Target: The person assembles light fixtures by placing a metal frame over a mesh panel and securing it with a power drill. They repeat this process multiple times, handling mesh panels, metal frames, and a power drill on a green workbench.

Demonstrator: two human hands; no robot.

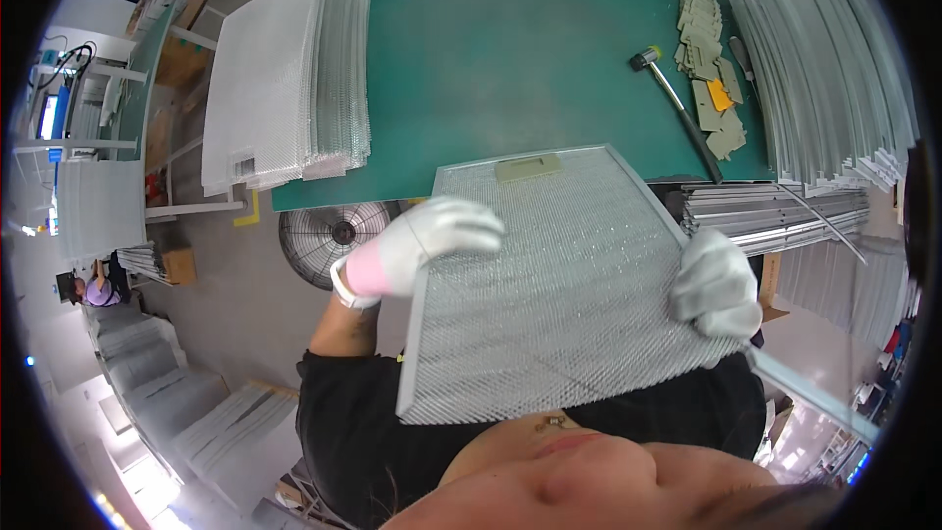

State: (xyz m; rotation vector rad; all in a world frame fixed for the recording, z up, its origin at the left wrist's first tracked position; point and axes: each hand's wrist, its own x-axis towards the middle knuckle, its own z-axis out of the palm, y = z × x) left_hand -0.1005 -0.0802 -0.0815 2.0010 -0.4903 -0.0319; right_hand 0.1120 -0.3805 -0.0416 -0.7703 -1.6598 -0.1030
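A framed metal mesh panel (549,285) leans between the table's front edge and my body, with a beige tab (528,168) at its far edge. My left hand (437,240), in a white glove with a pink cuff, reaches over the panel's left edge; its fingers are stretched out above the mesh, the thumb hidden. Also gloved in white, my right hand (716,285) is closed around the panel's right edge, its fingertips out of sight. A long pale metal strip (814,393) runs out to the lower right from below that hand; its join to the panel is hidden.
On the green table (510,59) stand stacked mesh sheets (265,79) at left. A mallet (677,108), beige tabs (702,39) and an orange piece (720,94) lie at right, beside stacked metal strips (824,69). A fan (339,233) stands beyond my left forearm. More rails (775,216) lie past the panel.
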